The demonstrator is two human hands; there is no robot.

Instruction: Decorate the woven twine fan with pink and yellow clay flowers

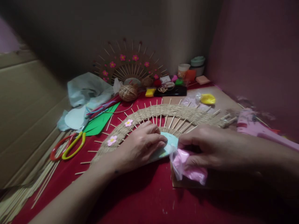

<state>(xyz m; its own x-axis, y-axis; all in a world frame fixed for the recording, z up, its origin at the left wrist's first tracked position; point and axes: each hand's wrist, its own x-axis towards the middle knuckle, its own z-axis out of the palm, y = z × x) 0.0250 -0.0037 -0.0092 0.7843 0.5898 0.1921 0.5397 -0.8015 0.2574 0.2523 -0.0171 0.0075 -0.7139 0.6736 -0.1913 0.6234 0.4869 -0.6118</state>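
Observation:
A half-round fan of woven twine [161, 110] on thin sticks lies on the red cloth, with two pink flowers [112, 140] on its left part. My left hand [146, 141] rests on the pale blue centre piece [169, 140], its fingers curled together; whatever they may pinch is hidden. In my right hand [201, 146] is a clear plastic bag of pink clay [190, 168], gripped between thumb and fingers beside the centre piece.
Scissors [80, 146] with red and yellow handles and green sheets [101, 119] lie left. Behind stand a finished flowered fan [129, 62], a twine ball [128, 92] and a paper cup [183, 70]. A pink glue gun [254, 124] and yellow clay [207, 99] are at right.

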